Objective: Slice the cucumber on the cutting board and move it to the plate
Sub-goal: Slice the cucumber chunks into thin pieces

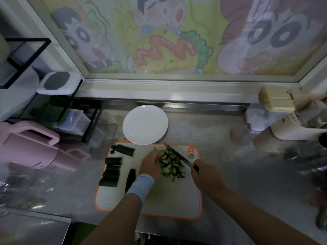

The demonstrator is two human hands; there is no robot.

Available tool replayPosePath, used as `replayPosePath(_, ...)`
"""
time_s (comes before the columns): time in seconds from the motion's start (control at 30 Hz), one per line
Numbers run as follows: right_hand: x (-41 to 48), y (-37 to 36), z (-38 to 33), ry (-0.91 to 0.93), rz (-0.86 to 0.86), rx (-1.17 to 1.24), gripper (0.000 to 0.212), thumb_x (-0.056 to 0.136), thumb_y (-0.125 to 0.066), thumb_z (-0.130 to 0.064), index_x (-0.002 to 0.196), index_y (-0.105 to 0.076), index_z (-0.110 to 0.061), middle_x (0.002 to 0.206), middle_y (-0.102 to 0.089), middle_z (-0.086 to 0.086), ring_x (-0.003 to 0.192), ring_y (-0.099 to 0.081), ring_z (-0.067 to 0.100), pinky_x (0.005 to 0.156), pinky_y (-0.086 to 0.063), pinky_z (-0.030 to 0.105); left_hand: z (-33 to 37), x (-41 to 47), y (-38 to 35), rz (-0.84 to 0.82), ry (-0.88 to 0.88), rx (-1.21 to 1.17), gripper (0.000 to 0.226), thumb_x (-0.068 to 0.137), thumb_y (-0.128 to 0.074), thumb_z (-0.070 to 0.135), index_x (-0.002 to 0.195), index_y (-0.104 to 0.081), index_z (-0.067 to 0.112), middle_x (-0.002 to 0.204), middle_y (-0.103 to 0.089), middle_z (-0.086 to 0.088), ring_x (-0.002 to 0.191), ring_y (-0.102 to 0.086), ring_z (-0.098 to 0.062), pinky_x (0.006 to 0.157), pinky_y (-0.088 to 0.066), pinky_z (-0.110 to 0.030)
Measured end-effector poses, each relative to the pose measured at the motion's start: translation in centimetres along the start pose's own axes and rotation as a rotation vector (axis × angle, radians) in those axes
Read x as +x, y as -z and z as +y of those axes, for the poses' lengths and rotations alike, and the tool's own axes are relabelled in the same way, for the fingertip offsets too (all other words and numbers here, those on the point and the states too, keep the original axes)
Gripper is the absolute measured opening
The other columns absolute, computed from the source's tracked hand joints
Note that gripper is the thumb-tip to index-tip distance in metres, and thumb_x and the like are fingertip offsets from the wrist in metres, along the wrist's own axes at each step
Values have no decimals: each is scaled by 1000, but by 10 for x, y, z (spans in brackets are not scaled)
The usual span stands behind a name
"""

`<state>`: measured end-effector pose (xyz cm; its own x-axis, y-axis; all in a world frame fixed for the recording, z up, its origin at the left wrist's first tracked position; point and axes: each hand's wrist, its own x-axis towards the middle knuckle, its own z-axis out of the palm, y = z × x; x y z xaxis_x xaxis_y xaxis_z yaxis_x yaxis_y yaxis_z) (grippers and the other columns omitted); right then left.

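Pink plastic kettle [26,149] parked far left. Dark green cucumber chunks [113,167] lined up along the left side of the white, orange-rimmed cutting board [159,202]. Round white plate [145,124] set touching the board's far edge. Left hand [150,163] laid against the pile of thin green cucumber slices [172,165] mid-board, fingers curled close together over its left edge. Steel-bladed knife [177,154] slanted along the pile's right side, dark handle gripped in the curled fingers of the right hand [203,174].
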<state>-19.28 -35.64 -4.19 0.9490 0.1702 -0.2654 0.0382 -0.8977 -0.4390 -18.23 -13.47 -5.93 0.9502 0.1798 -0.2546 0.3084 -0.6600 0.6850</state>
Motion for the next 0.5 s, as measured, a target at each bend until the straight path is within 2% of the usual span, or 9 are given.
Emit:
replayPosePath(0.1, -3, 5, -9, 51, 37, 22, 19, 93, -44, -41, 79, -39, -29, 61, -47, -6, 56, -48, 19, 52, -37, 30, -9, -4, 10, 179, 83, -47, 33, 92, -43, 2, 118, -60, 13, 123, -57, -6, 116, -52, -23, 95, -35, -22)
replayPosePath(0.27, -12, -2, -36, 158, -68, 37, 19, 92, -46, -39, 86, -54, -23, 71, -57, -1, 64, -55, 22, 51, -32, 29, -19, -8, 34, 312, 210, -43, 34, 90, -41, -1, 112, -62, 13, 121, -58, -8, 112, -53, -26, 98, -39, -30)
replayPosePath(0.4, -21, -19, -50, 153, -188, 7, 22, 93, -43, -37, 91, -58, -20, 87, -63, 1, 77, -58, 23, 58, -34, 28, -30, -10, 48, 270, 292, 14, 37, 87, -42, -2, 114, -62, 14, 125, -54, -8, 113, -53, -28, 97, -40, -32)
replayPosePath(0.5, -24, -30, -46, 129, -130, -33, 21, 95, -43, -36, 94, -58, -21, 87, -65, 3, 78, -60, 24, 58, -33, 28, -44, -19, 49, 183, 218, 153, 35, 87, -45, 3, 115, -62, 15, 124, -53, -9, 115, -49, -28, 97, -41, -34)
